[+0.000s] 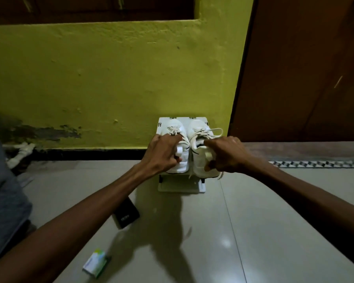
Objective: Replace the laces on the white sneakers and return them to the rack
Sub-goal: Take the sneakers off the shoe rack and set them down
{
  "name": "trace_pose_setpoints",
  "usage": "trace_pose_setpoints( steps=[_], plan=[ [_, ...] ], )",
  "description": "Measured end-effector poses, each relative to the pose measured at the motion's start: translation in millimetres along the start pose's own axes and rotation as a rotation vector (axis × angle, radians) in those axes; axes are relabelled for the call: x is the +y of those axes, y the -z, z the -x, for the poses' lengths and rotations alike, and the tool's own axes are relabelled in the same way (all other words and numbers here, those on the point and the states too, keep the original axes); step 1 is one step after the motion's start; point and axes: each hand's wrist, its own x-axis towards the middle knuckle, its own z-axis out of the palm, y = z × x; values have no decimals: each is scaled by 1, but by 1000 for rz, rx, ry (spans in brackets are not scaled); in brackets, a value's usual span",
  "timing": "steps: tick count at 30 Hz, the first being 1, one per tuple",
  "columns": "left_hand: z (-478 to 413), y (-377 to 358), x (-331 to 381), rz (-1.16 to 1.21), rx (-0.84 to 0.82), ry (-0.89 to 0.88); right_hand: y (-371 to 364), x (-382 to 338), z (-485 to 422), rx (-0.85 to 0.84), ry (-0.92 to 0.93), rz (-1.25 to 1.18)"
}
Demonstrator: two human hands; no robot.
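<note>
A: Now, position of the pair?

B: Both on the top tier of the white rack [201, 187], which stands on the tiled floor [243, 231] against the yellow-green wall [110, 78]. Left sneaker [177, 126] and right sneaker [198, 127] lie side by side, inner sides touching, toes far toward the wall, heels near.

A: Grips?

B: Left grip [164, 152] is curled over the collar of the left sneaker, thumb at the heel tab. Right grip [226, 155] is curled round the heel of the right sneaker, fingertips at the collar, thumb on the back. Each holds its own shoe.

A: Laces?

B: Off-white laces [214, 132] are threaded on both. One loop hangs off the right sneaker's right side, and an end trails below its heel. Whether they are knotted, I cannot tell.

A: Surroundings?

B: Brown door [305, 68] at right of the rack. Black box [127, 215] on the floor, near left, partly under the left forearm. Small green-and-white carton [96, 264] nearer yet. Grey fabric [2, 190] at the left edge. Light is dim; hard shadows of the arms fall on the tiles.
</note>
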Motion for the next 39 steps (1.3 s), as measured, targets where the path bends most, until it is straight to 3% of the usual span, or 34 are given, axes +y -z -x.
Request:
trace_pose_setpoints(
  steps=[7,14,19,22,28,32,34,37,39],
  plan=[
    [99,-64,34,-47,-215,-109,-48,-31,89,-289,75,-26],
    [180,-165,45,46,-307,27,-181,-58,150,-497,-11,-17],
    [215,-211,54,66,-354,173,-237,-73,167,-514,-120,-86],
    [230,-227,46,124,-302,231,-260,-73,172,-475,-142,-108],
    [249,-247,30,163,-308,243,-279,-66,166,-465,-168,-143],
    [254,-251,22,163,-302,259,-283,-62,158,-535,-186,-183],
    [251,-247,15,168,-348,277,-279,-58,148,-649,-163,-150],
    [240,-237,-1,426,-405,417,-265,-60,123,-772,-171,-182],
    [230,-232,-12,527,-280,511,-259,-68,108,-623,-252,-309]
  ],
)
